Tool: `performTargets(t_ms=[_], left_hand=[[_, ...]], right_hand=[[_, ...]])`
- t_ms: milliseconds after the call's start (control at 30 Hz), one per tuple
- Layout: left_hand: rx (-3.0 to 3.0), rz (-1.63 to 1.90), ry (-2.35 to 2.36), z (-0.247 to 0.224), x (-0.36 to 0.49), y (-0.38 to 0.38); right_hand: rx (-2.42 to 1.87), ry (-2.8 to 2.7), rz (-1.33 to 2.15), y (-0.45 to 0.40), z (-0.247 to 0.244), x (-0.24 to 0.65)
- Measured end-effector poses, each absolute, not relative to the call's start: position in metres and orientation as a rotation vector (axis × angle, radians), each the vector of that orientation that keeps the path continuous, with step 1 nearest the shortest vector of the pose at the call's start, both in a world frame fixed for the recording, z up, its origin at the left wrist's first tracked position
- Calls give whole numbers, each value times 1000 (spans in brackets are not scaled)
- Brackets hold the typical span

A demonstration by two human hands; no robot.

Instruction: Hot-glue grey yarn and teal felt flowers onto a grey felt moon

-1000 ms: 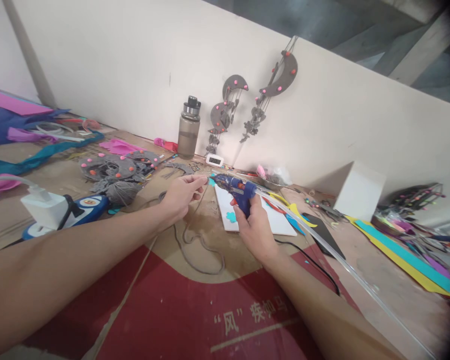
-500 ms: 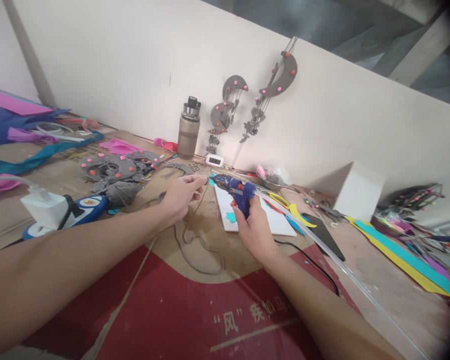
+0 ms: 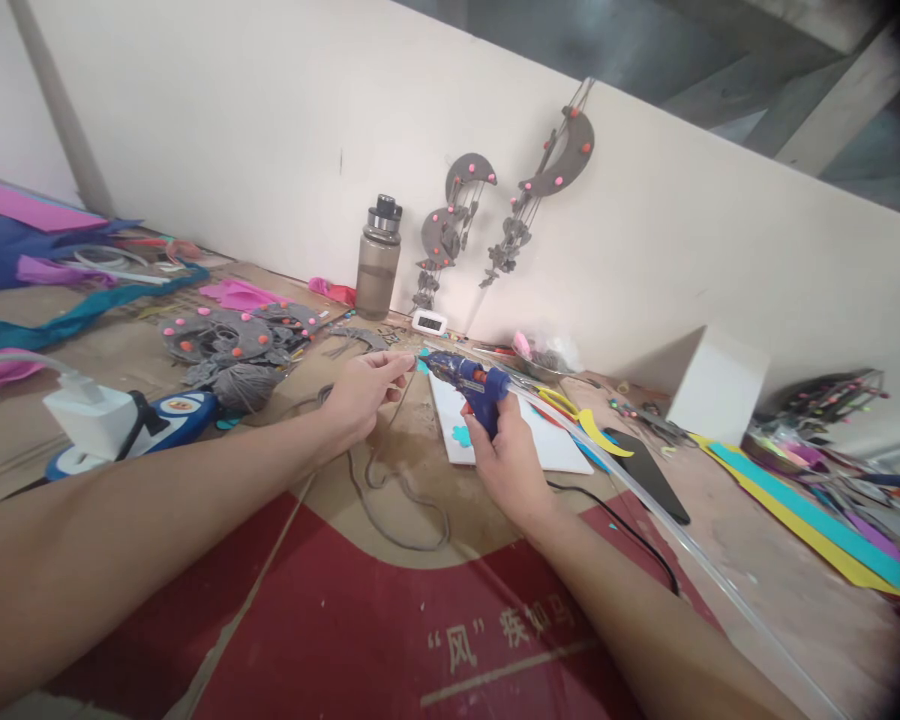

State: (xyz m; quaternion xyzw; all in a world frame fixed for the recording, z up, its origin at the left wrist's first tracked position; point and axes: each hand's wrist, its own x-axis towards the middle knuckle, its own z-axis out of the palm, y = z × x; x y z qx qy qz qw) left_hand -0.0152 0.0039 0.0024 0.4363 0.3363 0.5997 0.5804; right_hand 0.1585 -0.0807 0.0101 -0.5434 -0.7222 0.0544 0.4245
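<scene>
My right hand (image 3: 511, 455) is wrapped round the handle of a blue hot glue gun (image 3: 484, 395), with a long clear glue stick (image 3: 645, 490) trailing from its back. The gun's nozzle points left, right at the fingertips of my left hand (image 3: 367, 395). Thumb and forefinger of that hand are pinched on a grey cord (image 3: 405, 537), which hangs down and lies in a loose loop on the cardboard. Beside the nozzle shows a small teal piece (image 3: 424, 362), partly hidden. A teal flower shape (image 3: 461, 436) lies on a white board (image 3: 562, 450) under the gun.
Behind stand a water bottle (image 3: 379, 260) and a small digital clock (image 3: 429, 321). To the left are a ball of grey yarn (image 3: 244, 387), felt crescents (image 3: 217, 335) and a power strip (image 3: 172, 425). Yellow scissors (image 3: 559, 400), a black phone (image 3: 649, 475) and coloured strips (image 3: 810, 515) lie right.
</scene>
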Motion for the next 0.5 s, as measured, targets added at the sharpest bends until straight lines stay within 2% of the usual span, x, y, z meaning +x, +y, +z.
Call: performTargets(t_ms=[500], left_hand=[[1026,1399,786,3,-16,3]], right_hand=[[-1340,-1790,147,-81,10,159]])
